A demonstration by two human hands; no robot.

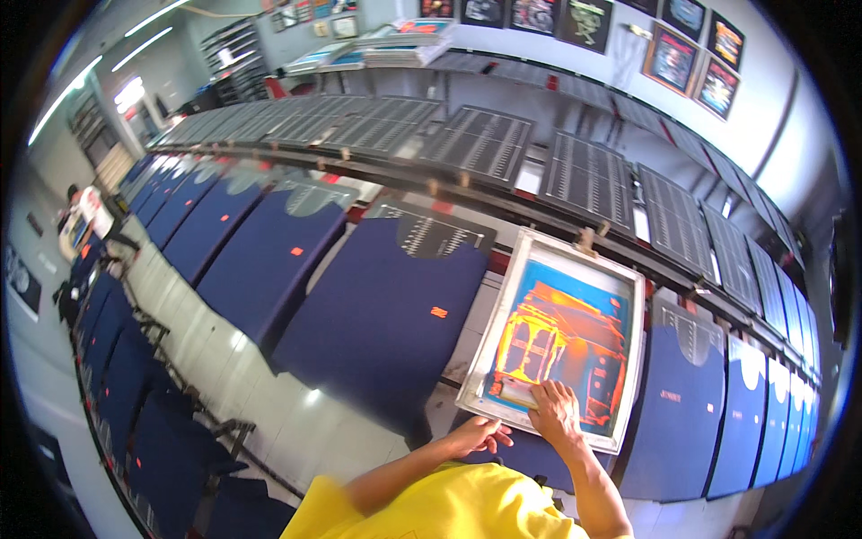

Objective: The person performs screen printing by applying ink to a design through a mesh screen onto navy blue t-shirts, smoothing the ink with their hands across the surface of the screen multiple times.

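A screen printing frame (635,359) with pale edges and a blue mesh smeared with orange ink lies over a navy shirt, tilted in the view. Inside its near part, my right hand (555,410) is closed on a squeegee (517,393), a small pale block resting on the mesh; the fingers hide part of it. At the near left corner of the frame is my left hand (479,437), its fingers loosely apart and holding nothing. Whether those fingertips touch the rim I cannot tell. Left of the frame, a navy shirt (377,305) with a small orange print is spread on a board.
More navy shirts (673,404) lie on boards in rows to both sides. Beyond a long rail (395,173) stands a line of grey perforated boards (476,144). A person (94,211) is far left beside the aisle floor (211,346). Stacked screens (409,45) sit at the back.
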